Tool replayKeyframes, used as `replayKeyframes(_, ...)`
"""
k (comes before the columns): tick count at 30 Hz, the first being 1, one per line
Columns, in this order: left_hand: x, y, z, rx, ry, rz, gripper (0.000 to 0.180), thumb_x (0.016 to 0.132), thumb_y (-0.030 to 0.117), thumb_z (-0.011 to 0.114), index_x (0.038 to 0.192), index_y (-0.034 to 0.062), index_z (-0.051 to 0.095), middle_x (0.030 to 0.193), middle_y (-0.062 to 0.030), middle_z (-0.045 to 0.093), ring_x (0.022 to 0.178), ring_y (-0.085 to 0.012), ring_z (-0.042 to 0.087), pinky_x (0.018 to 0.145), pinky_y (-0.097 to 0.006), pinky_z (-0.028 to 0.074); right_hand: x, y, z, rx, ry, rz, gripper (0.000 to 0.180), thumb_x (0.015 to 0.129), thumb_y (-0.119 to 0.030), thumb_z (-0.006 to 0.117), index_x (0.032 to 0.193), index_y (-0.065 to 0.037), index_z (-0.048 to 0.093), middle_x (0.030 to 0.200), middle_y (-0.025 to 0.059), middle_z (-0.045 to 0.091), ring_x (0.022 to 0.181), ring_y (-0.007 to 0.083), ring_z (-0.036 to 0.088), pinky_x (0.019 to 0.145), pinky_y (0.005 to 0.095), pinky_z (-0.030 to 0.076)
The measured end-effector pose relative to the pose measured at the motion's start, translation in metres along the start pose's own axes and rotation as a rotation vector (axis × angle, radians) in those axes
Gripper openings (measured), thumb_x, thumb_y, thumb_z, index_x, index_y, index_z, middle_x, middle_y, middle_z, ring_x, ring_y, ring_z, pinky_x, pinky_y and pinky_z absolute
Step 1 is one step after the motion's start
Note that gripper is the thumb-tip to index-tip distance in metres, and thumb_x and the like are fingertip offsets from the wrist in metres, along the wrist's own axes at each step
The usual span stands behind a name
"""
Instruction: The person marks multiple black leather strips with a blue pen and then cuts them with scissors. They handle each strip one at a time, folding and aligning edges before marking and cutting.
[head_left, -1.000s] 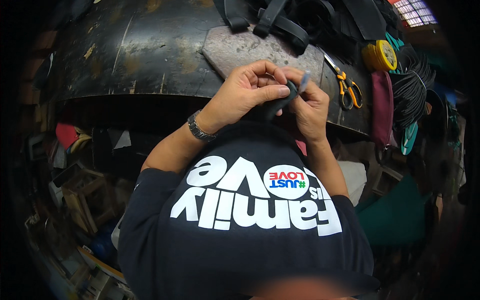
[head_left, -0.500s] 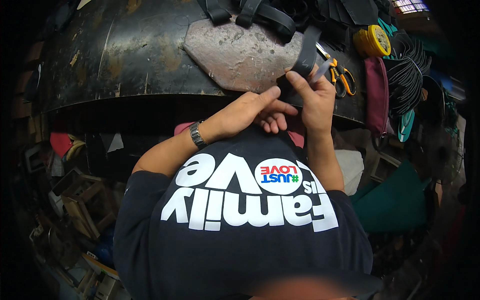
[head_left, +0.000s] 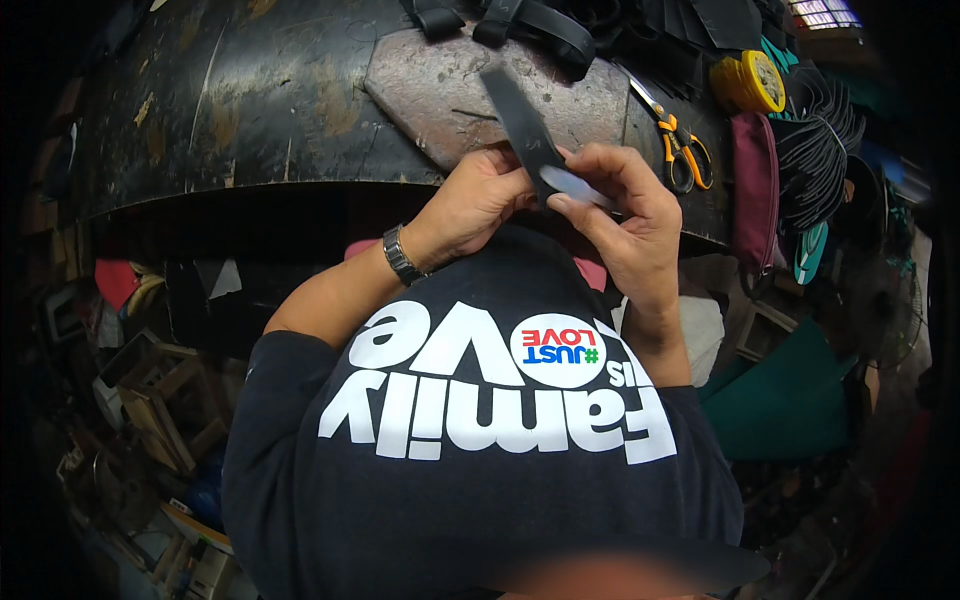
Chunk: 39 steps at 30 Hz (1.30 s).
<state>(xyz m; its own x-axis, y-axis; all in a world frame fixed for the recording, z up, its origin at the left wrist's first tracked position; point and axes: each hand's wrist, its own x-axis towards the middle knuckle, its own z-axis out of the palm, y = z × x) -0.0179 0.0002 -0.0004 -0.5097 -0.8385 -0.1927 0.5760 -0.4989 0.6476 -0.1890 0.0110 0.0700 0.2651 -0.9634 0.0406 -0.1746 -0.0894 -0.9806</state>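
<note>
A short black strap (head_left: 525, 125), blurred at its far end, slants up over the stone slab (head_left: 420, 90) at the table's near edge. Its lower end is pinched by my left hand (head_left: 480, 200), whose wrist wears a metal watch. My right hand (head_left: 635, 215) is closed on a pale, flat tool with a rounded tip (head_left: 575, 187). That tip lies against or just in front of the strap's lower part; motion blur hides its exact kind. My right fingertips are close to the strap's edge, and I cannot tell whether they touch it.
Orange-handled scissors (head_left: 682, 160) lie right of the slab. Beyond them stand a yellow tub (head_left: 748, 82), a maroon pouch (head_left: 753, 195) and a bundle of thin black cords (head_left: 815, 140). More black straps (head_left: 540, 35) lie at the slab's far edge.
The strap has passed from my right hand to my left and swung leftward. My left fingers have closed on it, and my right hand has brought the pale tool over to it.
</note>
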Motion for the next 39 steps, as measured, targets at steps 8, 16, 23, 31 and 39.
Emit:
replayKeyframes(8, -0.003, 0.001, 0.003, 0.047, 0.016, 0.071, 0.028, 0.092, 0.015, 0.06, 0.115, 0.0002, 0.058, 0.099, -0.0076, 0.065, 0.091, -0.0115, 0.063, 0.078, -0.023, 0.051, 0.003, 0.008, 0.003, -0.151, -0.001, -0.268, 0.023, 0.071, 0.01, 0.069, 0.091, 0.001, 0.062, 0.101, 0.008, 0.054, 0.087, 0.0128, 0.055, 0.076, 0.0221, 0.044)
replayKeyframes(16, -0.006, -0.001, -0.005, 0.07, -0.072, 0.186, 0.023, 0.092, 0.009, 0.057, 0.112, -0.0003, 0.061, 0.105, -0.0118, 0.065, 0.092, -0.018, 0.065, 0.077, -0.03, 0.054, -0.001, 0.015, 0.0, 0.082, 0.077, -0.124, 0.017, 0.074, 0.007, 0.07, 0.09, 0.001, 0.065, 0.091, 0.0045, 0.056, 0.075, 0.0077, 0.052, 0.062, 0.0211, 0.041)
replayKeyframes(23, -0.011, 0.001, -0.001, 0.203, -0.045, 0.288, 0.021, 0.09, 0.004, 0.058, 0.109, -0.0017, 0.062, 0.109, -0.0148, 0.064, 0.089, -0.0201, 0.065, 0.077, -0.031, 0.056, -0.006, 0.019, 0.001, 0.419, 0.106, -0.033, 0.02, 0.074, 0.009, 0.071, 0.091, 0.0, 0.065, 0.09, 0.005, 0.058, 0.079, 0.0084, 0.054, 0.069, 0.0209, 0.043)
replayKeyframes(31, -0.01, 0.006, -0.001, 0.457, -0.101, 0.373, 0.022, 0.09, 0.011, 0.059, 0.108, -0.0007, 0.063, 0.114, -0.0153, 0.06, 0.097, -0.0212, 0.062, 0.078, -0.032, 0.056, -0.007, 0.023, -0.004, 0.227, 0.08, -0.133, 0.019, 0.075, 0.01, 0.068, 0.091, 0.001, 0.064, 0.092, 0.0068, 0.059, 0.078, 0.0086, 0.054, 0.068, 0.0209, 0.043)
replayKeyframes(39, -0.01, 0.005, -0.001, 0.41, -0.119, 0.361, 0.028, 0.09, 0.011, 0.059, 0.116, -0.0002, 0.059, 0.105, -0.0106, 0.063, 0.087, -0.0149, 0.064, 0.08, -0.027, 0.054, -0.007, 0.027, 0.001, 0.243, 0.107, -0.135, 0.013, 0.08, 0.009, 0.061, 0.09, 0.001, 0.057, 0.096, 0.0101, 0.057, 0.07, 0.0072, 0.052, 0.06, 0.0184, 0.043)
